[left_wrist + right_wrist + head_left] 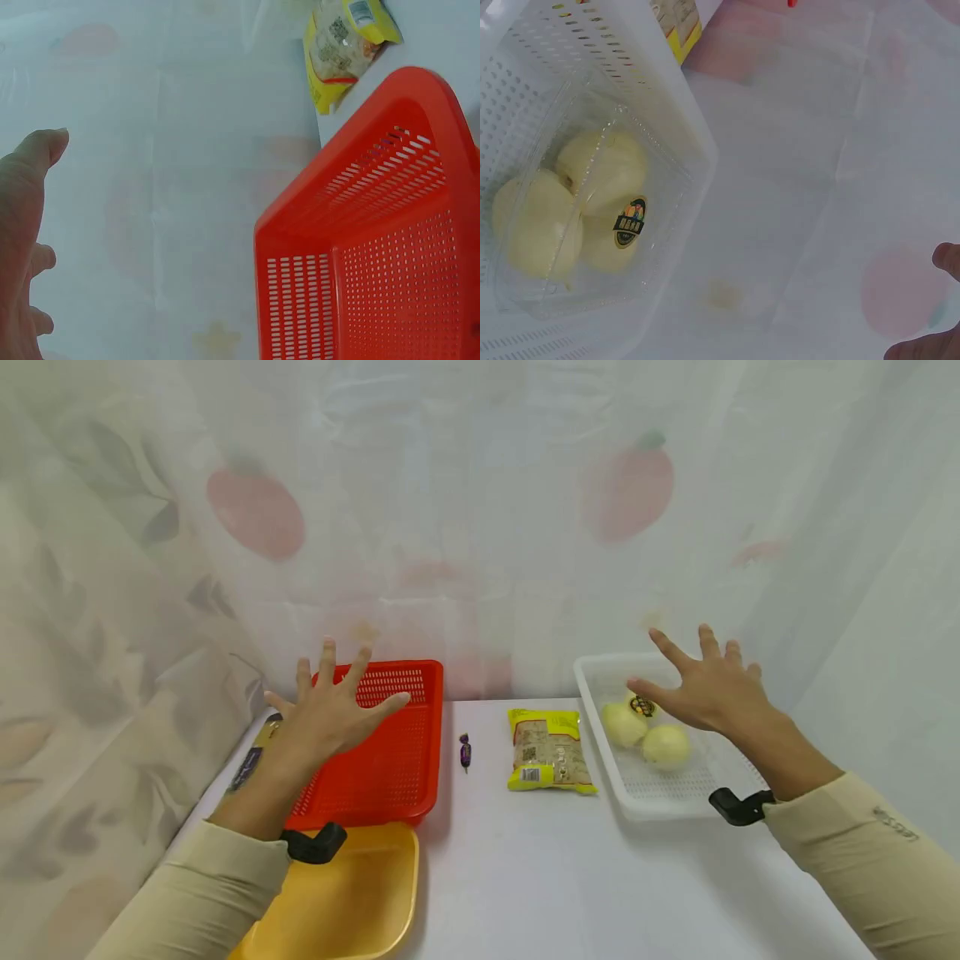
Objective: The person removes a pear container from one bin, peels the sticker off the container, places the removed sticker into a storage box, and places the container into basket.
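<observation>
Fingers spread wide, my left hand (322,718) is raised over the red basket (431,752) and holds nothing. My right hand (708,689), also spread and bare, hovers above the white basket (622,797). Inside that basket lies a clear plastic box (671,180) with several pale yellow round fruits (536,225), one bearing a dark sticker. Between the baskets, a yellow-ended plastic packet (551,752) lies flat on the table. To its left is a small purple wrapped candy (465,752). The red basket's visible inside (405,277) holds nothing.
A yellow tray (352,893) stands in front of the red basket. Partly behind my left arm lies a gold and dark package (251,760). A white table (510,877) carries everything, with printed curtains (480,527) hanging behind and at the sides.
</observation>
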A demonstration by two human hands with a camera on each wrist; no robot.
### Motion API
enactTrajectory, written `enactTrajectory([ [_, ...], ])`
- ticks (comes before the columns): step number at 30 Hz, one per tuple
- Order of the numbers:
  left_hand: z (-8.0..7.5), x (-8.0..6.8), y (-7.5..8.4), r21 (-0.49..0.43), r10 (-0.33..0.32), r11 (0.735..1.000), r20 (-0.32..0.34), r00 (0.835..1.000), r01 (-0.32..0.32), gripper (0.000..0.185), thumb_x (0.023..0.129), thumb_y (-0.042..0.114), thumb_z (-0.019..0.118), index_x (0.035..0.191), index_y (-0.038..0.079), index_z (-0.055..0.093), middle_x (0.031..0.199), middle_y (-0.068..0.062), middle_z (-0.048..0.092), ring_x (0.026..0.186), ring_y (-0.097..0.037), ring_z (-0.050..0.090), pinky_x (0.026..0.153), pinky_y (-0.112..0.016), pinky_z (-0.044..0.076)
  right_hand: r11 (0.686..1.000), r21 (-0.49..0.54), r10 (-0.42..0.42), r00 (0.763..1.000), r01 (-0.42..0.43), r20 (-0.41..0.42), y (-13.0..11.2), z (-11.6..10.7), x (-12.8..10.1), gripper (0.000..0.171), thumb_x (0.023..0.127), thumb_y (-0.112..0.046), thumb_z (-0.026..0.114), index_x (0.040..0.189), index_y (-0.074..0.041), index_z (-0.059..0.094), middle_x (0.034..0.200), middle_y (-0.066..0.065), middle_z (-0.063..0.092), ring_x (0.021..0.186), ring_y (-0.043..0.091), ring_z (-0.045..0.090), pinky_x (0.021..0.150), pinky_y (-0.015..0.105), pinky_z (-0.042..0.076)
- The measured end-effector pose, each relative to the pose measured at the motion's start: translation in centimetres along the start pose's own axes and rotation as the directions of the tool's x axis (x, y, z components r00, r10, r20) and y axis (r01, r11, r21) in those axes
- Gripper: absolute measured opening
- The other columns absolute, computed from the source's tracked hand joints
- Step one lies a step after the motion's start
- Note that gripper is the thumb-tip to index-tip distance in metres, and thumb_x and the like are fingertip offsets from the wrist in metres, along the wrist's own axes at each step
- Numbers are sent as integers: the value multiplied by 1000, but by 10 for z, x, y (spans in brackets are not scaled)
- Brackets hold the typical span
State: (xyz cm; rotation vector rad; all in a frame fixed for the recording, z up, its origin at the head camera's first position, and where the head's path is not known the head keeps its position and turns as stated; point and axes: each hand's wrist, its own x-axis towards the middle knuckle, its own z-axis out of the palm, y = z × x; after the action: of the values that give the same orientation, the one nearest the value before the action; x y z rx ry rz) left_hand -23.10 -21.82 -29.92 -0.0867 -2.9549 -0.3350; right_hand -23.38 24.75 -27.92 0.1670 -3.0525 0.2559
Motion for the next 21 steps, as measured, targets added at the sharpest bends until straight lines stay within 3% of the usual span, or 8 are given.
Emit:
enactTrajectory([
  [15,15,-6,31,-32,34,999,-49,998,-36,100,75,88,33,156,32,13,160,-13,-10,138,-52,-4,86,-82,-10,1000,-18,-26,997,25,-77,18,5,1,93,83,-79,39,156,-27,12,149,39,7,127,64,14,90,75,21],
  [21,21,-7,46,-33,42,998,-66,997,-44,97,78,83,42,156,31,18,160,-13,-6,140,-48,-3,90,-81,-8,1000,-6,-29,996,28,-82,24,7,3,92,85,-77,41,156,-24,14,147,41,9,128,63,15,89,75,23],
])
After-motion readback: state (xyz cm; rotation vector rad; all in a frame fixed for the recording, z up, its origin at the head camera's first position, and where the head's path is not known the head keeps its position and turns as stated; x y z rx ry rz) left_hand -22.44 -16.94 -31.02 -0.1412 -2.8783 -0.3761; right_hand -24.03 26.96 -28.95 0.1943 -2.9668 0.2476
